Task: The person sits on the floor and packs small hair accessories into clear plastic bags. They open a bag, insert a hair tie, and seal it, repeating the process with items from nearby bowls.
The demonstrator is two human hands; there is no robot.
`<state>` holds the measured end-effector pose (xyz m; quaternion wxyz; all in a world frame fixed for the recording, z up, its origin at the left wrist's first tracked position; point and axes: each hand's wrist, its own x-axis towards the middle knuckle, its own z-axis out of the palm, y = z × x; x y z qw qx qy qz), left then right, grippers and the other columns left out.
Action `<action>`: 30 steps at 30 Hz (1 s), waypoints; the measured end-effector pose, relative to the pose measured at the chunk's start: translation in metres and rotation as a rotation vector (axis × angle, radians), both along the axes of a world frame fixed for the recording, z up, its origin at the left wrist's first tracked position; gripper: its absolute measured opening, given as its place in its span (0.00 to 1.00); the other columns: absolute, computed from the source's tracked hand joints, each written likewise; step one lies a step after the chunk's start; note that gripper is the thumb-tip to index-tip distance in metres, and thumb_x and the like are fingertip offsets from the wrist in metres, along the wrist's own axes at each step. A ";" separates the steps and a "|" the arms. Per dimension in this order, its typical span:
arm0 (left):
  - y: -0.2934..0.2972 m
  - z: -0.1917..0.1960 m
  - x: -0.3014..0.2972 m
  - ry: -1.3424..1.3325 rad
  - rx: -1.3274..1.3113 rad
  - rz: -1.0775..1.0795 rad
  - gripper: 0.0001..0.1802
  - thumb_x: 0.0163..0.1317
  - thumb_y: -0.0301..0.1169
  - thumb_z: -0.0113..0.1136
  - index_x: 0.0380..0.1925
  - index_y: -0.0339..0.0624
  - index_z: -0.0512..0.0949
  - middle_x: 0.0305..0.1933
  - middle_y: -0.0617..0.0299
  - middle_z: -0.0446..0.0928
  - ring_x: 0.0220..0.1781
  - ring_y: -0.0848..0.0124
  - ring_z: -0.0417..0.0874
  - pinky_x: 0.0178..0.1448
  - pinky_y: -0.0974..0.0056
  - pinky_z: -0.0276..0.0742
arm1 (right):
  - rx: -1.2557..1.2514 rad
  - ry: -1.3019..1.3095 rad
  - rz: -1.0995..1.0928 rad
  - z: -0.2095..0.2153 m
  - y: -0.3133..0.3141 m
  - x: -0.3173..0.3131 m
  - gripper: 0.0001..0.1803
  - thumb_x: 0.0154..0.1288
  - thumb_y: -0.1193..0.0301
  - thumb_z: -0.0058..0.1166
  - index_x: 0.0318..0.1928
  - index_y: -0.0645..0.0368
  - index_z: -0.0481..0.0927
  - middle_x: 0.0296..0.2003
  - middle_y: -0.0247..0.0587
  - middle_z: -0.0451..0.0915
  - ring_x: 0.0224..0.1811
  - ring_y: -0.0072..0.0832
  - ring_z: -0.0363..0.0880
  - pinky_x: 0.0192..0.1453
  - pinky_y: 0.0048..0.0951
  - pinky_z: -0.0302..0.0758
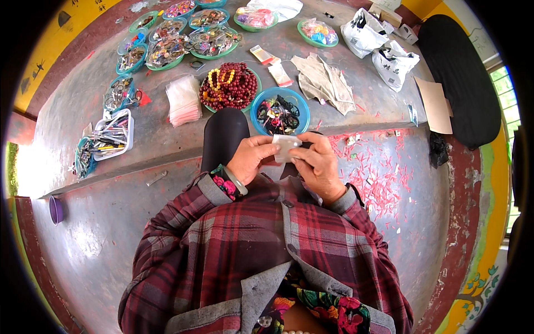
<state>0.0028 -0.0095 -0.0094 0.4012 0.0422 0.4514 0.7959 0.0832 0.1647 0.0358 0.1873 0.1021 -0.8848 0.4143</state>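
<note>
Between my two hands, over my lap, is a small clear plastic bag [286, 146]. My left hand [250, 158] pinches its left side between thumb and fingers. At the bag's right edge, the fingers of my right hand [321, 166] are closed on it too; whether anything lies inside the bag is too small to tell. Just beyond my hands stands a blue bowl [257, 118] of dark cords and small trinkets. To its left, a green bowl [258, 92] is heaped with dark red bead bracelets [233, 89], a few yellow ones among them. A stack of clear bags with pink edges [184, 101] lies farther left.
Several bowls of trinkets [167, 50] crowd the far left of the grey ledge [267, 55]. A white basket of pens [130, 129] sits left. A beige cloth [324, 80] and white plastic bags [394, 64] lie right. Pink strips [381, 183] litter the floor; a purple bucket [56, 210] stands left.
</note>
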 end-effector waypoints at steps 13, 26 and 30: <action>-0.016 0.028 -0.010 1.216 -0.049 0.175 0.15 0.54 0.24 0.56 0.44 0.33 0.77 0.46 0.52 0.78 0.55 0.60 0.76 0.57 0.61 0.70 | -0.199 -0.044 -0.051 -0.006 0.010 -0.004 0.14 0.53 0.80 0.55 0.42 0.59 0.78 0.43 0.42 0.76 0.37 0.26 0.75 0.38 0.23 0.72; -0.011 0.024 0.001 0.266 0.156 0.045 0.16 0.62 0.25 0.46 0.48 0.28 0.72 0.50 0.51 0.76 0.53 0.65 0.77 0.54 0.62 0.74 | -0.096 -0.008 -0.052 -0.007 0.007 -0.005 0.18 0.53 0.76 0.56 0.47 0.60 0.76 0.46 0.45 0.75 0.46 0.33 0.75 0.49 0.29 0.72; -0.006 0.012 -0.007 -0.297 0.305 0.096 0.22 0.67 0.39 0.42 0.52 0.31 0.68 0.48 0.54 0.76 0.49 0.66 0.78 0.55 0.63 0.76 | -0.145 -0.124 -0.053 -0.021 0.006 -0.011 0.25 0.55 0.67 0.59 0.53 0.63 0.72 0.47 0.49 0.75 0.50 0.37 0.74 0.53 0.32 0.70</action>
